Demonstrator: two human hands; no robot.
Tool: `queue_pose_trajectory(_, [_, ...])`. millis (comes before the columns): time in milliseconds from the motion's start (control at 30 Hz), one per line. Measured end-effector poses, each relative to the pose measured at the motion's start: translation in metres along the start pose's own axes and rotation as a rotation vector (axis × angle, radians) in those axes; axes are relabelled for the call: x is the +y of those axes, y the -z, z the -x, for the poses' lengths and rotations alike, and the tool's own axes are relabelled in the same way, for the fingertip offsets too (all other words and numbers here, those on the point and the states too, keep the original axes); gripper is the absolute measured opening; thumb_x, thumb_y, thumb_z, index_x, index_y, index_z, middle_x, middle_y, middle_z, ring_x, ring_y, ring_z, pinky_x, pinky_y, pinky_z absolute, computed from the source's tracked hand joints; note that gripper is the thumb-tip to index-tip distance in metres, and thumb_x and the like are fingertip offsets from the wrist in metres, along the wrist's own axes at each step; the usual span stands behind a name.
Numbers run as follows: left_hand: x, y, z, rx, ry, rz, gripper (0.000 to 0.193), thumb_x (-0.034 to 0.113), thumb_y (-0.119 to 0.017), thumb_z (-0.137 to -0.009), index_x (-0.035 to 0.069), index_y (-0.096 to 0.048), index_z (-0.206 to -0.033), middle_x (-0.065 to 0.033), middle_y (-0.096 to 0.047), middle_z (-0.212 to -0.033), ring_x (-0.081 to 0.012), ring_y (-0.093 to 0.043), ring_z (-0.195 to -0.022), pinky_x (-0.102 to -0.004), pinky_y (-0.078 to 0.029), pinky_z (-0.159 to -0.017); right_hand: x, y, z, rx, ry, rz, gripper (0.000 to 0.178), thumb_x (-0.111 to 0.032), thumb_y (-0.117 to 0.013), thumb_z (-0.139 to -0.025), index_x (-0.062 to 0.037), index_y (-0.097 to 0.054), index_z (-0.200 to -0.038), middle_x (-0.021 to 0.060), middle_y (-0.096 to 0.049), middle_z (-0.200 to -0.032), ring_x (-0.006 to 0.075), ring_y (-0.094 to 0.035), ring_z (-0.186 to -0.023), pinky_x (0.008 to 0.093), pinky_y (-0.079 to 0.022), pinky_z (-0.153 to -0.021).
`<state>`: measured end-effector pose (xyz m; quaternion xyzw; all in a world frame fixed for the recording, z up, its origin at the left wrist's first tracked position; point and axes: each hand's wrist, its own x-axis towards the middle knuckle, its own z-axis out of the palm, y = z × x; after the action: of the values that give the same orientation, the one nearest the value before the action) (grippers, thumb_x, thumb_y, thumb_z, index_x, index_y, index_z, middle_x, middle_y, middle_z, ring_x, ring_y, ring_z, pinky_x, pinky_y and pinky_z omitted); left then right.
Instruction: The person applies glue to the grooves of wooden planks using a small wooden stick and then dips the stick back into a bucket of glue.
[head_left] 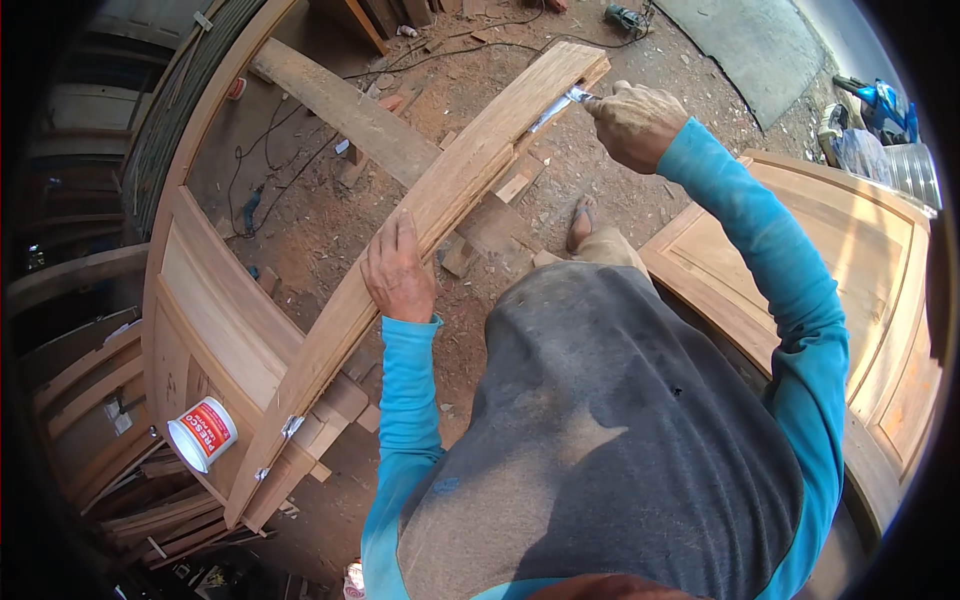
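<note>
A long curved wooden rail (440,200) runs from the lower left up to the top centre, part of a door frame. My left hand (398,272) lies flat on its near edge, fingers spread, pressing on the wood. My right hand (634,122) is farther up by the rail's far end, closed around a metal blade tool (560,105) whose tip touches the rail's inner edge. Both arms wear blue sleeves.
A white tub with a red label (203,432) stands on the door panel (215,300) at lower left. Another wooden door (860,260) lies to the right. A loose plank (350,110), wood offcuts, cables and sawdust cover the ground; a sandalled foot (581,222) stands there.
</note>
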<state>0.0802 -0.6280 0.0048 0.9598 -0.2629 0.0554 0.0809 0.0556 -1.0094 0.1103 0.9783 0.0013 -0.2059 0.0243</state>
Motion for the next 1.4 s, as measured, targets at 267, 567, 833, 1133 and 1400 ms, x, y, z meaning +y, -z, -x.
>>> queue_pose_trajectory(267, [0.004,0.002,0.000,-0.001,0.008,-0.007,0.078,0.009,-0.089,-0.075,0.009,-0.059,-0.147,-0.0109,-0.065,-0.143,-0.0356,-0.062,-0.126,-0.0510,-0.050,-0.102,-0.005,0.001,0.004,0.082,-0.072,-0.053,0.027,-0.016,-0.056,-0.096,-0.0032,-0.079,-0.103,0.0231,-0.078,-0.099,0.0411,-0.076,-0.096,0.0534,-0.060,-0.088])
queue_pose_trajectory(567, [0.000,0.006,-0.004,-0.011,-0.003,0.010,0.082,0.011,-0.092,-0.074,0.009,-0.057,-0.149,-0.0101,-0.065,-0.144,-0.0354,-0.062,-0.125,-0.0499,-0.050,-0.102,-0.023,-0.009,0.000,0.173,-0.047,0.128,0.028,-0.018,-0.061,-0.103,-0.0086,-0.077,-0.123,0.0191,-0.070,-0.101,0.0365,-0.072,-0.098,0.0502,-0.059,-0.080])
queue_pose_trajectory(833, [-0.001,0.010,-0.005,-0.049,0.015,0.016,0.083,0.011,-0.092,-0.073,0.010,-0.058,-0.149,-0.0094,-0.065,-0.144,-0.0345,-0.062,-0.125,-0.0502,-0.050,-0.101,-0.023,0.002,0.005,0.180,-0.011,-0.020,0.022,-0.006,-0.060,-0.093,-0.0046,-0.079,-0.104,0.0197,-0.078,-0.099,0.0372,-0.076,-0.099,0.0500,-0.061,-0.086])
queue_pose_trajectory(1133, [-0.003,0.006,-0.004,-0.067,0.019,0.045,0.086,0.012,-0.094,-0.072,0.010,-0.057,-0.149,-0.0101,-0.063,-0.146,-0.0345,-0.061,-0.128,-0.0516,-0.049,-0.103,-0.002,-0.005,0.000,0.112,-0.068,-0.054,0.027,-0.014,-0.058,-0.096,-0.0115,-0.080,-0.111,0.0169,-0.079,-0.101,0.0381,-0.076,-0.097,0.0516,-0.060,-0.084])
queue_pose_trajectory(1400, [-0.007,0.008,-0.007,-0.073,0.024,0.051,0.085,0.012,-0.094,-0.071,0.009,-0.058,-0.148,-0.0101,-0.065,-0.143,-0.0348,-0.062,-0.126,-0.0515,-0.050,-0.102,-0.004,0.020,-0.021,0.051,0.129,-0.147,0.025,-0.020,-0.059,-0.097,-0.0057,-0.078,-0.103,0.0211,-0.078,-0.100,0.0404,-0.076,-0.096,0.0506,-0.060,-0.085])
